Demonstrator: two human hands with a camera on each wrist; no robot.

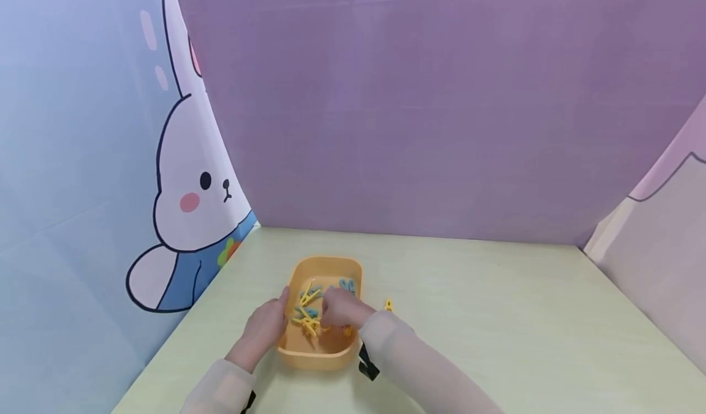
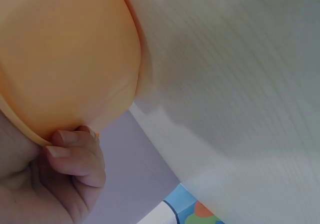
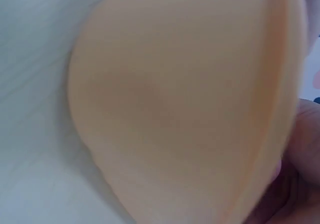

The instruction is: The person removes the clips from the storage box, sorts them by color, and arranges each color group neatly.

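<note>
Reaching forward over the near edge of the pale green table (image 1: 496, 316), 2 arms in translucent white sleeves (image 1: 419, 365) meet at an orange tray (image 1: 320, 356) that sits near the table's left side. A dark strap shows at each wrist.

The left hand (image 1: 263, 331) rests against the tray's left rim; in the left wrist view its fingers (image 2: 75, 154) curl over the rim edge and grip it, with the tray's orange outer wall (image 2: 65, 58) filling the upper left of that view and the table surface running off beside it.

The right hand (image 1: 343, 308) is down inside the tray, lying over the heap of small clips. Whether its fingers pinch a clip or merely touch the pile cannot be told: the head view hides the fingertips, and the right wrist view is filled by the blurred tray wall (image 3: 190, 108), with only a sliver of hand at the right edge.

Inside the tray lie yellow clips (image 1: 306, 316) mixed with blue clips (image 1: 347, 285), the blue ones mostly toward the far end. 1 single yellow clip (image 1: 388, 305) lies on the table just beside the tray's right side, close to the right wrist.

Beyond the table stands a purple backdrop (image 1: 441, 108). On the left is a blue panel with a cartoon rabbit (image 1: 193, 187), and on the right a pale panel (image 1: 656, 242).
</note>
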